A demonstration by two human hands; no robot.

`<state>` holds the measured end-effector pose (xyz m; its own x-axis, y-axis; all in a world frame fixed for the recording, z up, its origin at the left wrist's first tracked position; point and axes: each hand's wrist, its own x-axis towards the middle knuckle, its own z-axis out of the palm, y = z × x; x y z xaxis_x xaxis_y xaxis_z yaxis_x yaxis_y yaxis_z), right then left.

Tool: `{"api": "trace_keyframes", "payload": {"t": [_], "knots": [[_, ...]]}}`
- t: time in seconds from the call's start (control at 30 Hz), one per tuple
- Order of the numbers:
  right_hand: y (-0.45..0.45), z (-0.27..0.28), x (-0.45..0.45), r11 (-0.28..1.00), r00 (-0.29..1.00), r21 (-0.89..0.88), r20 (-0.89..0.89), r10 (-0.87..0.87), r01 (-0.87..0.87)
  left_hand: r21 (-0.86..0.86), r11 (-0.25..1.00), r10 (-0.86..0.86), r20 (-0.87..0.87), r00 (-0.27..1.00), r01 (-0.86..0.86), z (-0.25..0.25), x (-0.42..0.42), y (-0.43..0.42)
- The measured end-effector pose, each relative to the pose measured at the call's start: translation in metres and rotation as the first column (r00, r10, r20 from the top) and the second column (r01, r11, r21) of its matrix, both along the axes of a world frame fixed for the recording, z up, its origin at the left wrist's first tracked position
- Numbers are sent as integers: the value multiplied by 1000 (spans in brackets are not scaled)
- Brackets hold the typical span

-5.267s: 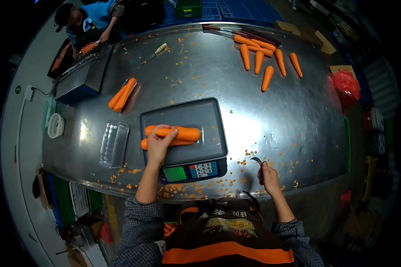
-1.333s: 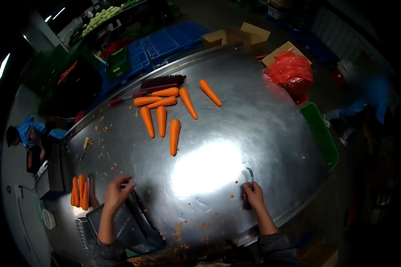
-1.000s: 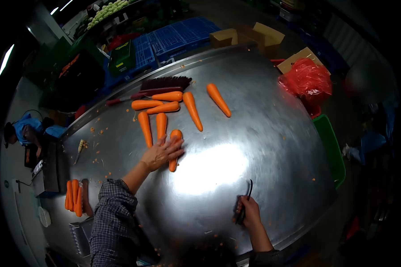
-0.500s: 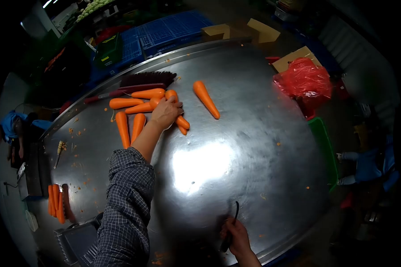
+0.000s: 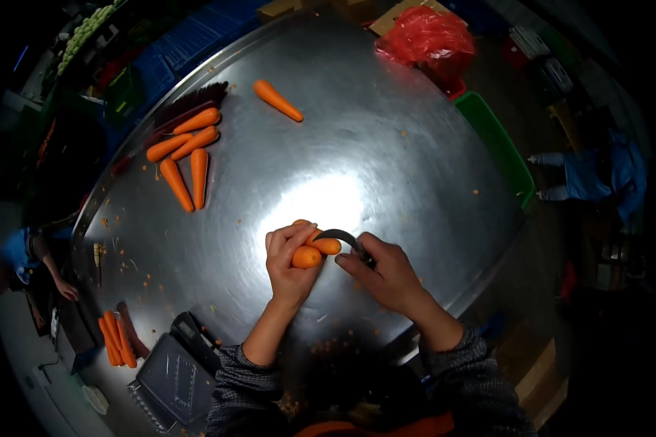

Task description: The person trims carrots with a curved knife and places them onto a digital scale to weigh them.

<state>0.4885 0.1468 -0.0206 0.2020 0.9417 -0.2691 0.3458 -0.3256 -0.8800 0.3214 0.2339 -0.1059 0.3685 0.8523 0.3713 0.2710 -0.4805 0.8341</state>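
Note:
My left hand [image 5: 290, 264] is closed around carrots [image 5: 307, 256] over the near middle of the metal table [image 5: 357, 146]; at least two orange ends show past the fingers. My right hand [image 5: 381, 271] grips a dark curved knife [image 5: 340, 234], its blade lying against the held carrots. Several loose carrots [image 5: 199, 178] lie together at the back left, beside a dark red brush [image 5: 189, 105]. One carrot [image 5: 278, 100] lies apart from them. At the lower left is a bundle of carrots [image 5: 116, 339], next to the scale's grey tray [image 5: 175, 379].
A red plastic bag [image 5: 434, 40] sits at the back right corner, with a green bin [image 5: 494, 146] along the right edge. A peeler-like tool [image 5: 97, 255] lies on the left. A co-worker in blue [image 5: 29, 255] is at far left, another person [image 5: 605, 175] at right.
My left hand has picked up carrots from the pile and drawn them back towards me. My right hand has brought the curved knife up to them. The view has shifted.

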Motion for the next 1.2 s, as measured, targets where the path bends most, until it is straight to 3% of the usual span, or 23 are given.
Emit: {"api": "trace_keyframes", "payload": {"t": [0.07,0.47,0.73,0.8,1.1,1.2], "knots": [[-12,9,-1,994,985,39,146,91,-98,52,999,-6,41,999,4,3,-3,-25],[-91,49,-37,975,942,187,332,54,-122,317,939,123,45,991,-131,50,-32,-86],[-133,42,-87,970,992,235,121,35,-63,296,934,189,72,979,-202,63,-57,-118],[-138,42,-96,977,998,206,17,-63,58,305,929,197,75,977,-211,60,-61,-124],[-165,41,-126,937,968,343,205,-147,70,403,891,204,59,977,-210,58,-80,-148],[-173,42,-132,959,954,283,292,-75,-11,396,902,160,69,985,-175,65,-91,-155]]}}
